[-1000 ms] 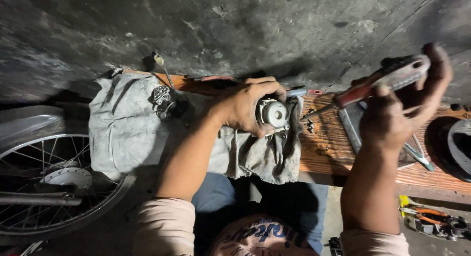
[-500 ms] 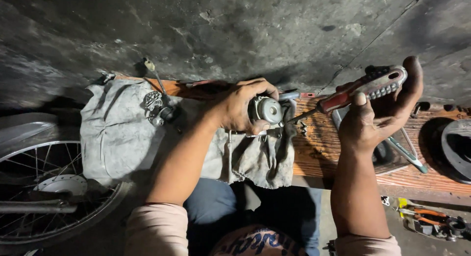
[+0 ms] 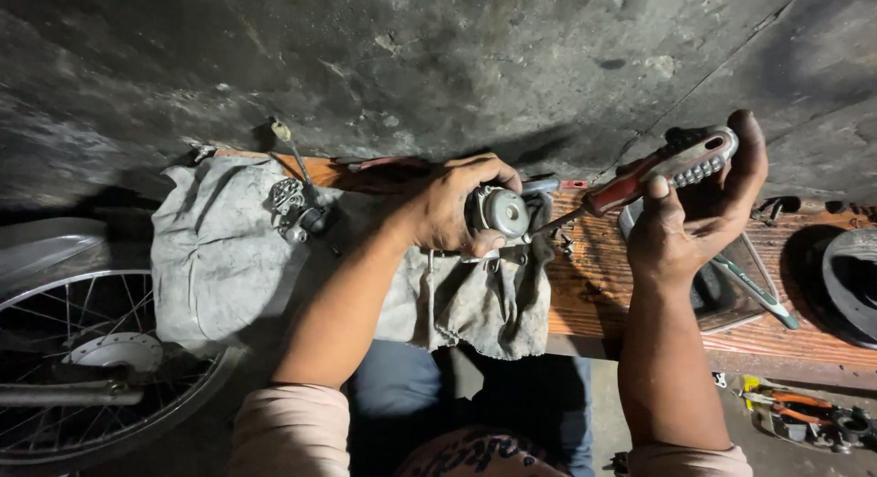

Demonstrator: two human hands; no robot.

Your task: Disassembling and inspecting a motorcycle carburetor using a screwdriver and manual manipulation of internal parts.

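Wooden bench (image 3: 630,299) is carrying a grey rag (image 3: 219,258), and on the rag the left hand (image 3: 452,207) is clamping a round metal part (image 3: 501,212). Right hand (image 3: 694,217) is gripping a screwdriver (image 3: 653,174) (red-and-grey handle), whose shaft is slanting down-left, its tip meeting the part's right side.
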